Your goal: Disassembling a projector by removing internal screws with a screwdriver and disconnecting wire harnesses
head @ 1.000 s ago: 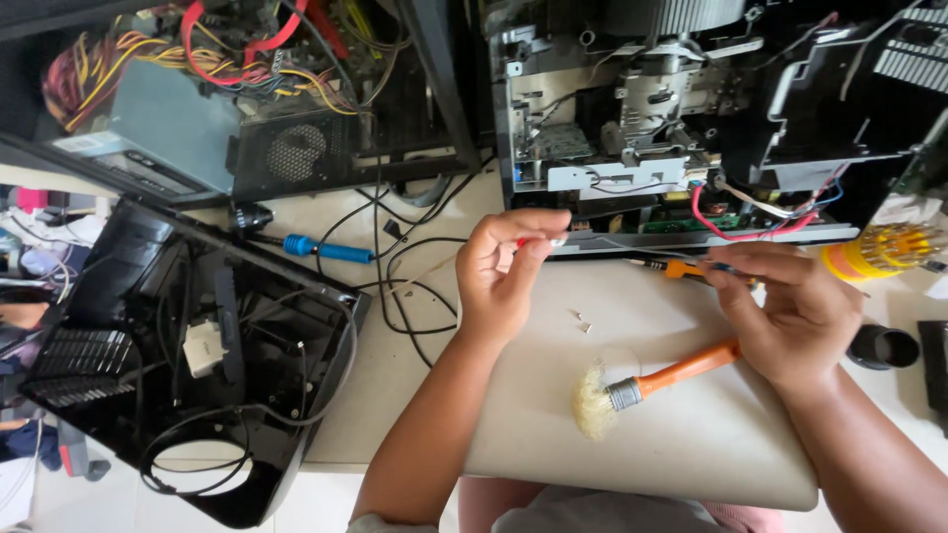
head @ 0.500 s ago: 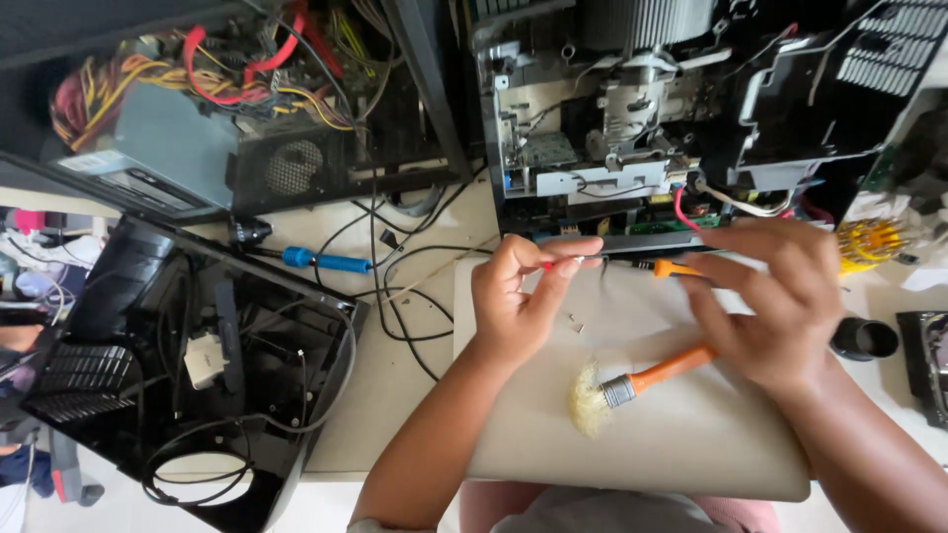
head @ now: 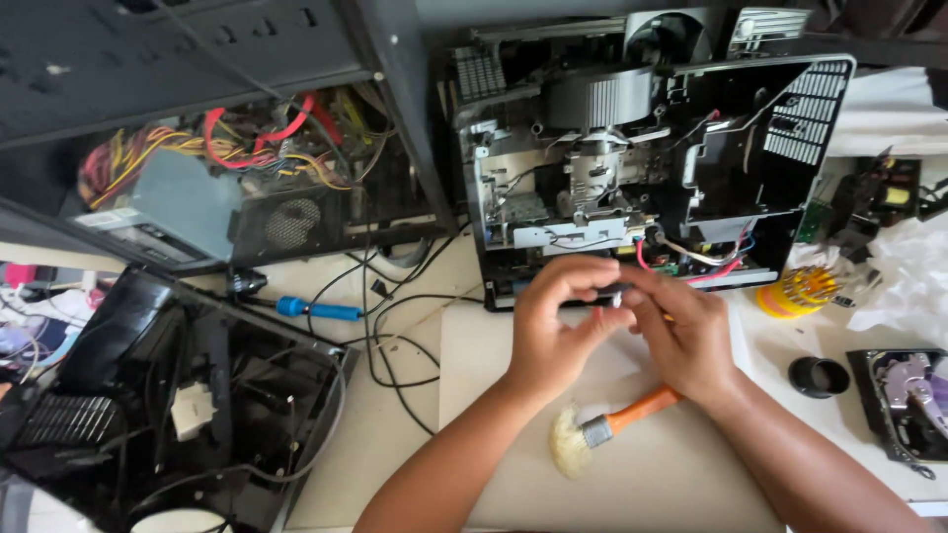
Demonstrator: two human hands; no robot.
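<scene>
Both hands have closed in together at the desk's far edge: left hand [head: 553, 331] and right hand [head: 686, 336] now pinch one small dark part [head: 602, 293] between fingertips just before the opened projector chassis [head: 642, 168], orange-handled brush [head: 617, 424] still flat on the grey mat [head: 494, 365].

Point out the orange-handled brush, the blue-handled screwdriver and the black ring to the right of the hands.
orange-handled brush [head: 642, 407]: head view, on the orange handle below the right hand.
blue-handled screwdriver [head: 318, 310]: head view, on the blue grip.
black ring [head: 819, 376]: head view, on its dark rim, right of the hands.
</scene>
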